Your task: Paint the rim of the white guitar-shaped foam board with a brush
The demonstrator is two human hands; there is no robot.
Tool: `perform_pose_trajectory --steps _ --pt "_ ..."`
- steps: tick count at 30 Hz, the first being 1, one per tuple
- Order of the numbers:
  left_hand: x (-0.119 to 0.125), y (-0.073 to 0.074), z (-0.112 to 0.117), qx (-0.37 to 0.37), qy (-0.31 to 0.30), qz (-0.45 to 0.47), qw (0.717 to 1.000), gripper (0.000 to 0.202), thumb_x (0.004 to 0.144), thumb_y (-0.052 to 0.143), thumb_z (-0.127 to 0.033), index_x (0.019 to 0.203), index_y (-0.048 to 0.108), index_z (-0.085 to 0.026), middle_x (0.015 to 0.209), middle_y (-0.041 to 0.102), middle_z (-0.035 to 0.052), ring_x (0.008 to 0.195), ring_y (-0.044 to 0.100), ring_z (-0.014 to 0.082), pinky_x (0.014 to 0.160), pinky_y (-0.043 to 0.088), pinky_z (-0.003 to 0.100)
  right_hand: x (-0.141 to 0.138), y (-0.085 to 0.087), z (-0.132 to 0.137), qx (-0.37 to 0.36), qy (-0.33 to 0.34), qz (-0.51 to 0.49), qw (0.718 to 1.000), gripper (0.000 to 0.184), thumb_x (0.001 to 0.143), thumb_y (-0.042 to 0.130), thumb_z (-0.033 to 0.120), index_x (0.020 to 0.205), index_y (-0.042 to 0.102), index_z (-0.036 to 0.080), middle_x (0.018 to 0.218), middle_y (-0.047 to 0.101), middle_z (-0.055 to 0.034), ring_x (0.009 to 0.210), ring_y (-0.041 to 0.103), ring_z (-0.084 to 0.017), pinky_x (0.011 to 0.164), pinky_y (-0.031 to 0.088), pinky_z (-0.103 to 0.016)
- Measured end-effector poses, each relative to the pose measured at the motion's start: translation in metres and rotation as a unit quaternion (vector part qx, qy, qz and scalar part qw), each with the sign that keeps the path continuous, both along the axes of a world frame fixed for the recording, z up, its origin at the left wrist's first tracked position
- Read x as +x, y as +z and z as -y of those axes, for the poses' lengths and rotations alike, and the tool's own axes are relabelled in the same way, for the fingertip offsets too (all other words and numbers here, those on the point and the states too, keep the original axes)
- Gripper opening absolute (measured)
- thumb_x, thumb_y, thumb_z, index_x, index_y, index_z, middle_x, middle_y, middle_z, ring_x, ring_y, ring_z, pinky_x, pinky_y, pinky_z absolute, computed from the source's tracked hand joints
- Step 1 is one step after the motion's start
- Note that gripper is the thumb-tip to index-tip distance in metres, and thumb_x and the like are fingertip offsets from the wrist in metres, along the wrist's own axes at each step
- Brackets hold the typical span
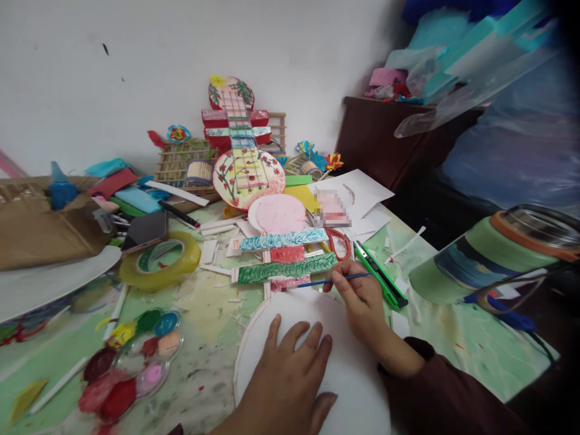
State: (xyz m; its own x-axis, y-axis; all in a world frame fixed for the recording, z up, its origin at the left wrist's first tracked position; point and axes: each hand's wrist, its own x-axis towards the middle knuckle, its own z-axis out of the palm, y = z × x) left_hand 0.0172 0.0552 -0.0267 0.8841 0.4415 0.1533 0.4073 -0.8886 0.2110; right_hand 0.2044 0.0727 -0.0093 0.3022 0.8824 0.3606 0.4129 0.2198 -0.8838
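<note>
Right grip (362,303) is pinched around a blue paintbrush (316,283); the rounded white board (353,368) is apparently steadied by the spread left grip (290,376).

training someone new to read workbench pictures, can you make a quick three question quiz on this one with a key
1. What does the right hand hold?
a) a green and black box cutter
b) a thin blue paintbrush
c) a black pen

2. True or false: the left hand grips a round roll of yellowish tape.

3. Fill in: of two long painted strips, the farther is blue and white, while the one nearer the hands is ____.

Key: 1. b; 2. false, it rests on a rounded white board; 3. green.
</note>
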Motion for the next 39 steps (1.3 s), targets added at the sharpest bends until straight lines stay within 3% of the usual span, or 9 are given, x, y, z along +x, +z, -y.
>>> perform_pose_trajectory --steps 14,33,39 --pt "0.0 0.001 0.001 0.003 0.002 0.001 1.0 0.052 0.089 0.052 -0.04 0.135 0.049 -0.018 0.136 0.056 0.0108 0.118 0.051 0.0358 0.096 0.036 0.071 0.008 0.004 0.0 -0.007 -0.038 -0.009 0.999 0.028 0.09 0.049 0.036 0.069 0.057 0.02 0.066 0.059 -0.001 0.065 0.054 -0.016 0.067 0.04 -0.031" --pt "-0.001 0.001 0.002 0.001 0.011 0.012 1.0 0.051 0.089 0.053 -0.04 0.135 0.049 -0.02 0.137 0.055 0.0092 0.119 0.05 0.034 0.102 0.031 0.066 0.022 0.015 -0.001 0.03 -0.092 0.047 0.994 0.038 0.087 0.05 0.033 0.052 0.057 0.019 0.066 0.058 -0.0024 0.064 0.054 -0.016 0.063 0.038 -0.031" --pt "-0.001 0.002 0.002 -0.006 0.008 0.005 1.0 0.052 0.089 0.053 -0.04 0.136 0.047 -0.019 0.138 0.054 0.01 0.12 0.049 0.0353 0.1 0.032 0.069 0.024 0.02 -0.001 0.03 -0.103 0.044 0.993 0.034 0.084 0.05 0.031 0.052 0.056 0.02 0.059 0.056 -0.0014 0.059 0.051 -0.015 0.058 0.037 -0.03"
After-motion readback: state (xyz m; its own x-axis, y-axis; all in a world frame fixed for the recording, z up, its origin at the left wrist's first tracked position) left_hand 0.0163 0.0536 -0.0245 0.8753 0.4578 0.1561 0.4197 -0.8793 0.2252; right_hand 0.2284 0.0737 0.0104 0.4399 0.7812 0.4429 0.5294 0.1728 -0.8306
